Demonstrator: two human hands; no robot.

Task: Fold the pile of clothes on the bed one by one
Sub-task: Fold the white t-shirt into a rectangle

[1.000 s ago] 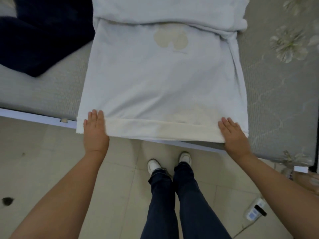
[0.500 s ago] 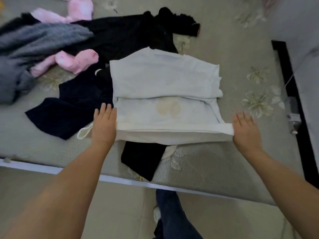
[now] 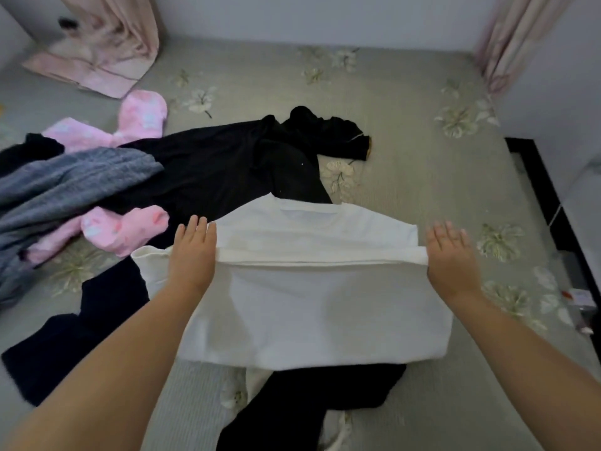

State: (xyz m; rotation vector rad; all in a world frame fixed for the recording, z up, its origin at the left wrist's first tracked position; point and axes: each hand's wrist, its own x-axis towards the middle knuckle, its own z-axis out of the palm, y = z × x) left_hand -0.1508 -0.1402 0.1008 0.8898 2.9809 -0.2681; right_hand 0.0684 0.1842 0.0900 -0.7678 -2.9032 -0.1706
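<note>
I see pale grey-white walls (image 3: 325,14) far beyond the fingers, pink gathered curtains (image 3: 507,37) at both corners, and a black furniture edge (image 3: 549,203) rightward.

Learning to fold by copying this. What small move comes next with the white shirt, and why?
Probably lay the hem down and release: left hand and right hand hold the white shirt hem above its upper part.

Bed (image 3: 406,151), grey floral cover. Lying on it: white shirt (image 3: 312,307), black garments (image 3: 221,170), grey knit (image 3: 71,187), pink fleece garment (image 3: 130,125), dark navy garment (image 3: 65,346), pink curtain hem (image 3: 87,73).
</note>
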